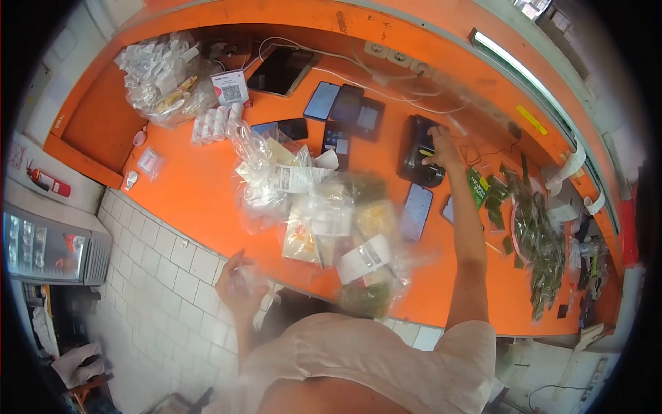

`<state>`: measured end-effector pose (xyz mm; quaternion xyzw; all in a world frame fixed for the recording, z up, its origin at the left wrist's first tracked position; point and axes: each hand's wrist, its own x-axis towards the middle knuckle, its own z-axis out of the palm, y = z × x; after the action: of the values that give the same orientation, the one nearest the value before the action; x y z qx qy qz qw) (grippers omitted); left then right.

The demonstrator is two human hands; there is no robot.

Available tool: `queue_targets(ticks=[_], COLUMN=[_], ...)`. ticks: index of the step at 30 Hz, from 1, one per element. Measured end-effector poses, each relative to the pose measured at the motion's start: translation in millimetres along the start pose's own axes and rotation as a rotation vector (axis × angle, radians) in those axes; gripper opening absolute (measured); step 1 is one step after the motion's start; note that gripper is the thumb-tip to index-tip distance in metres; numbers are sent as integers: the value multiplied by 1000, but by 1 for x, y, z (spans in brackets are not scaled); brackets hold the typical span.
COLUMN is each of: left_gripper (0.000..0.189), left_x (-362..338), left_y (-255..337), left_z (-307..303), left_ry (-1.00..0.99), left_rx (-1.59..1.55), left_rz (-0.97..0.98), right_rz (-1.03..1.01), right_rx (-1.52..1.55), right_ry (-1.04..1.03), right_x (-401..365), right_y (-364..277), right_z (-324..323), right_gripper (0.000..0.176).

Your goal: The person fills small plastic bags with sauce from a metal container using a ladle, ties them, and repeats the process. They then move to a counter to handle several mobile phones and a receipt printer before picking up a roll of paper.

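My right hand (441, 149) reaches over the table to a black receipt printer (414, 157), its thumb and fingers gripping the right side. Low on the left, just off the table's front edge, my left hand (240, 288) is curled around a crumpled piece of clear plastic (249, 281), partly blurred. Between my arms lie several clear plastic bags of packed food (303, 231), with printed receipts on them. One white receipt (363, 259) rests on the bag nearest me. A phone (416, 211) lies just below the printer.
More phones (321, 101) and a tablet (281, 70) lie at the back. White paper rolls (218, 123), a QR-code stand (231, 88) and a heap of plastic bags (162, 76) are on the left. Green leaf-like packets (534, 234) cover the right end. White cables (386, 81) run along the back.
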<state>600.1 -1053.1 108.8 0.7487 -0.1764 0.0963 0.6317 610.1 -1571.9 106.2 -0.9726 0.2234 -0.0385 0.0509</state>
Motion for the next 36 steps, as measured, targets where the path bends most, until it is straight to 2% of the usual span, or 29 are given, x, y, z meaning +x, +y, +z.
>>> queue_targets(ticks=[2, 6, 8, 12, 14, 21, 23, 26, 34, 36], left_gripper=[80, 81, 90, 89, 88, 85, 75, 80, 81, 67], left_x=[-2, -2, 0, 4, 7, 11, 10, 9, 7, 8], left_y=[3, -10, -7, -9, -5, -9, -14, -14, -15, -22], left_z=[-1, 1, 3, 7, 9, 13, 14, 25, 24, 21], left_ry=[-14, -33, -70, -63, -96, -155, -168, -138, -102, -184], left_rx=[-19, -50, -15, -76, -118, -99, -161, -219, -187, -195], left_rz=[-92, -77, -147, -131, -188, -150, -122, -94, -122, -100], right_rz=[3, 14, 12, 55, 66, 75, 31, 5, 27, 32], right_rx=[-1, -11, -11, -51, -48, -91, -12, -23, -17, 5], right_ry=[-1, -19, -26, 17, 9, -13, -37, 41, 8, 21], right_x=[2, 0, -1, 0, 2, 0, 1, 1, 0, -4], right_y=[3, 2, 2, -3, -5, -2, 4, 10, 5, 2], right_z=[2, 1, 1, 3, 2, 1, -1, 9, 0, 1], right_gripper=[76, 76, 77, 81, 83, 84, 84, 86, 84, 83])
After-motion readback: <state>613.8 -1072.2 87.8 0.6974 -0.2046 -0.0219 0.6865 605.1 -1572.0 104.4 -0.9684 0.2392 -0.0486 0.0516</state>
